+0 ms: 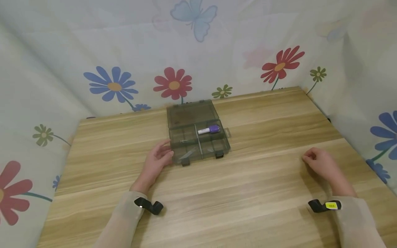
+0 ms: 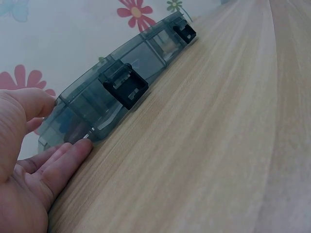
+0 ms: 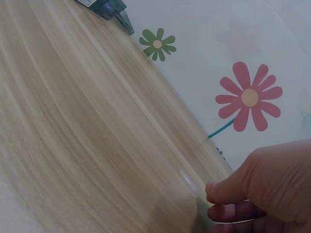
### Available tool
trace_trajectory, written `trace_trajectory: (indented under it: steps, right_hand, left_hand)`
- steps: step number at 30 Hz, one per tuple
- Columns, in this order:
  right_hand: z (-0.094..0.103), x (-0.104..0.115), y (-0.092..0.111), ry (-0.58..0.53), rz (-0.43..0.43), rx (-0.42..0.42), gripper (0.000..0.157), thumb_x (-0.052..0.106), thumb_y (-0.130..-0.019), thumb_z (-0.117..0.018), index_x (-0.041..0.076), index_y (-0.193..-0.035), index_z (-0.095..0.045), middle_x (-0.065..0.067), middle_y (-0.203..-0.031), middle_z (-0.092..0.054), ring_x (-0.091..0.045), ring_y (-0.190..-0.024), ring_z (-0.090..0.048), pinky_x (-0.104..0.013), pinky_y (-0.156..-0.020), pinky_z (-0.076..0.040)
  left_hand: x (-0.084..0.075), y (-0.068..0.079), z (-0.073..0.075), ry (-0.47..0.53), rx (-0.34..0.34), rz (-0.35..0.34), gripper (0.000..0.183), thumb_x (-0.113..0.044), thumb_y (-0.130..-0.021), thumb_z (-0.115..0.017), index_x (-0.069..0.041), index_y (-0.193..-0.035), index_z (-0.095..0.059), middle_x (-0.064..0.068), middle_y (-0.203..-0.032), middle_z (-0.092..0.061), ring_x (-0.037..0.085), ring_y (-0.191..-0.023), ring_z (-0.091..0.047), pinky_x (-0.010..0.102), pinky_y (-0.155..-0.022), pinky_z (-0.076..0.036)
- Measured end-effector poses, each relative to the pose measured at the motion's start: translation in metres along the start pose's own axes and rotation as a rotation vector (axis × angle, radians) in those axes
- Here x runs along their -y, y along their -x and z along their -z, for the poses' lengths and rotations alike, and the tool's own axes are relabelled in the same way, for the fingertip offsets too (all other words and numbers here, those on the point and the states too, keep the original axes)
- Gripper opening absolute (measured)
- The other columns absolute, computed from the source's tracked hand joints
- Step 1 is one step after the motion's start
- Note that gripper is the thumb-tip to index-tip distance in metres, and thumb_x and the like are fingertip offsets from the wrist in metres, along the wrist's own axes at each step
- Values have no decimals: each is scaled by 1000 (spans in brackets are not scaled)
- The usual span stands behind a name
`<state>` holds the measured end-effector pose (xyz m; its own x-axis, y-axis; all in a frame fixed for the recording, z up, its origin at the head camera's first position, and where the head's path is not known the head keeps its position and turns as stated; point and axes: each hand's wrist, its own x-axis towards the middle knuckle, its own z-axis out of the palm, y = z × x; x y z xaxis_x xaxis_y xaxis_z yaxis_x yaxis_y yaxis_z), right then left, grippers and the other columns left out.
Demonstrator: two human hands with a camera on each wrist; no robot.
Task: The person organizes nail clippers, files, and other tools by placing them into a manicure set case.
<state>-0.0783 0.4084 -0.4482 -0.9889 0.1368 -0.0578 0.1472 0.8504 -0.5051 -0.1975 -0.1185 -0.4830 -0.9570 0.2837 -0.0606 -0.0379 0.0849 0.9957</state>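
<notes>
A smoky see-through divided box (image 1: 201, 159) lies with its lid folded back at the middle of the table. Against its left side rests my left hand (image 1: 155, 161), thumb by the near corner; in the left wrist view several fingertips (image 2: 83, 145) touch the box wall low down. Inside are a purple-and-white small bottle (image 1: 214, 129) in a right compartment and a clear sliver (image 1: 188, 153) at front left. Far to the right, close over the table, my right hand (image 1: 321, 162) pinches a small clear pointed piece (image 3: 188, 182) between thumb and finger.
The wood-grain table (image 1: 242, 193) runs back to a flower-printed cloth (image 1: 198, 51) that hangs behind and at both sides. Two black latches (image 1: 219, 155) jut from the box's near edge, and a hanging tab (image 1: 227, 132) sticks out at its right.
</notes>
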Motion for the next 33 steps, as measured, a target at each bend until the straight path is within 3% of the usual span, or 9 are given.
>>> trace_trajectory:
  steps: [13,23,26,30,33]
  right_hand:
    - [-3,4,-7,-21,70,16,15,9,-88,-63,-5,-94,-62,-10,-80,-62,-28,-78,-55,-39,-66,-43]
    - [-4,6,-11,-21,61,76,13,6,-87,-63,-5,-93,-61,-9,-80,-60,-24,-75,-54,-36,-65,-42]
    - [-5,5,-14,-4,64,108,10,4,-87,-61,-5,-91,-60,-9,-78,-58,-22,-73,-52,-35,-63,-42]
    - [-6,5,-17,3,73,148,9,2,-88,-59,-7,-90,-58,-10,-76,-55,-21,-70,-49,-35,-62,-41]
    - [-7,4,-17,1,85,157,8,1,-88,-59,-7,-90,-57,-10,-77,-54,-21,-71,-49,-35,-62,-41]
  left_hand:
    - [-3,0,0,-5,-1,-12,53,-19,-90,-64,-13,-138,-43,17,-129,-49,27,-113,-50,33,-79,-53]
    - [-6,1,0,-10,4,-9,53,-18,-90,-63,-12,-139,-42,17,-130,-48,28,-114,-49,33,-79,-53]
    - [-15,4,-2,-4,13,0,52,-14,-91,-61,-8,-139,-40,21,-131,-46,30,-114,-48,33,-80,-53]
    - [-14,5,-2,-6,12,2,53,-14,-91,-61,-8,-139,-40,21,-131,-47,30,-114,-48,34,-80,-53]
    - [-4,2,-1,-15,4,-8,53,-19,-90,-63,-12,-139,-42,18,-130,-48,28,-115,-49,33,-80,-53]
